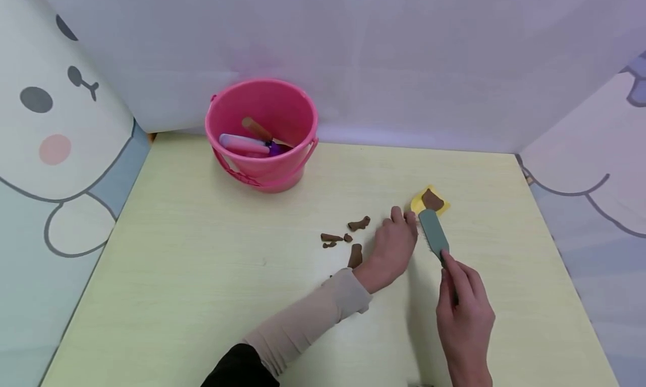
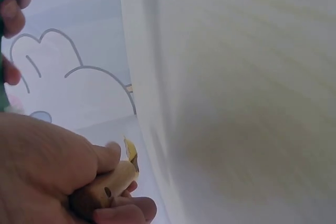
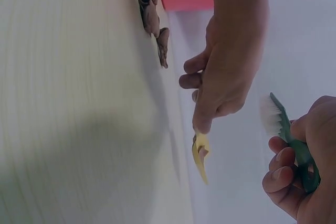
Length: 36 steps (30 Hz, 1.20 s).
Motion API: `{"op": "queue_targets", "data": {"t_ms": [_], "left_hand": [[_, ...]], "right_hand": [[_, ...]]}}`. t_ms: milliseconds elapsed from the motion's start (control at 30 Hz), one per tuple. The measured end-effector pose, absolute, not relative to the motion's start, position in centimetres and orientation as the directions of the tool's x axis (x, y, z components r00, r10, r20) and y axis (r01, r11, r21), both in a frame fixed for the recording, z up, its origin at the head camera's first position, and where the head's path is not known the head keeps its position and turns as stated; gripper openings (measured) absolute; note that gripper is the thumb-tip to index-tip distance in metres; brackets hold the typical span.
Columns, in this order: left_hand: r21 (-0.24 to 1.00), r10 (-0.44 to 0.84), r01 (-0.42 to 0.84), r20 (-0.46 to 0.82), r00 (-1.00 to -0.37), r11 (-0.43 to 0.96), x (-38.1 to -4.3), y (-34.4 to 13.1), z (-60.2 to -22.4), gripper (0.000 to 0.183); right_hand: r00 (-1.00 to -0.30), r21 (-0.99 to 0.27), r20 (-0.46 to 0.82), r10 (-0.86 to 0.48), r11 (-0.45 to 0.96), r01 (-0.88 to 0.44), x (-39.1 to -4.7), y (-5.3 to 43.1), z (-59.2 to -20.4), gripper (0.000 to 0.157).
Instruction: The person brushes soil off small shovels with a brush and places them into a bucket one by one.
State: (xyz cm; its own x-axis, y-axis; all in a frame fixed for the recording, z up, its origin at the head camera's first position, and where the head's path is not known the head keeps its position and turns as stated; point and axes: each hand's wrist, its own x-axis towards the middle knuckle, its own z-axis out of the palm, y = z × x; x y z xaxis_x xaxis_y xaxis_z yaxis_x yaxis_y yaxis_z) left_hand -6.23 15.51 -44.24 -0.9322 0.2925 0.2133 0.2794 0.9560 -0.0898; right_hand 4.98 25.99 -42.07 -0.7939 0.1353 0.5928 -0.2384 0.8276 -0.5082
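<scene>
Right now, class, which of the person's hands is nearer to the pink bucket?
Left. In the head view, the left hand is right of and lower than the pink bucket; the right hand, gripping a brush, is farther right and lower still.

No text, label, brand, number or sign can be read in any view, including on the green bristled brush [image 1: 434, 233] and the round pink plastic bucket [image 1: 282, 167] to its left.

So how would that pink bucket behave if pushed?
The pink bucket has a thin, plastic-looking wall, so it's probably light and may slide. It narrows toward its base, so a high push might tip it. The tools inside look loose, so they'd likely shift.
</scene>
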Motion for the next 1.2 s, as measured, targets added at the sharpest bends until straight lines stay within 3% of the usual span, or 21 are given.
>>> {"op": "queue_targets", "data": {"t_ms": [133,400,600,933,1200], "left_hand": [[-0.040,0.298,0.297,0.244,-0.923,0.954,-6.1,14.1,-43.8,0.032],[0.070,0.369,0.393,0.223,-0.902,0.917,-5.8,10.6,-42.8,0.019],[0.077,0.351,0.387,0.286,-0.892,0.919,-5.4,9.1,-42.9,0.025],[0.113,0.324,0.368,0.285,-0.902,0.923,-4.5,7.4,-42.3,0.029],[0.100,0.352,0.397,0.303,-0.886,0.913,-3.8,6.1,-41.9,0.027]], "right_hand": [[-0.790,-0.511,0.597,0.138,0.824,-0.243,4.9,26.0,-42.1,0.050],[-0.795,-0.508,0.591,0.139,0.829,-0.232,4.8,26.0,-41.9,0.049],[-0.794,-0.520,0.591,0.144,0.820,-0.238,4.6,25.9,-41.9,0.049],[-0.872,-0.537,0.464,0.156,0.833,-0.137,5.0,25.9,-41.7,0.044],[-0.847,-0.540,0.514,0.139,0.819,-0.193,4.9,25.7,-42.0,0.047]]}}
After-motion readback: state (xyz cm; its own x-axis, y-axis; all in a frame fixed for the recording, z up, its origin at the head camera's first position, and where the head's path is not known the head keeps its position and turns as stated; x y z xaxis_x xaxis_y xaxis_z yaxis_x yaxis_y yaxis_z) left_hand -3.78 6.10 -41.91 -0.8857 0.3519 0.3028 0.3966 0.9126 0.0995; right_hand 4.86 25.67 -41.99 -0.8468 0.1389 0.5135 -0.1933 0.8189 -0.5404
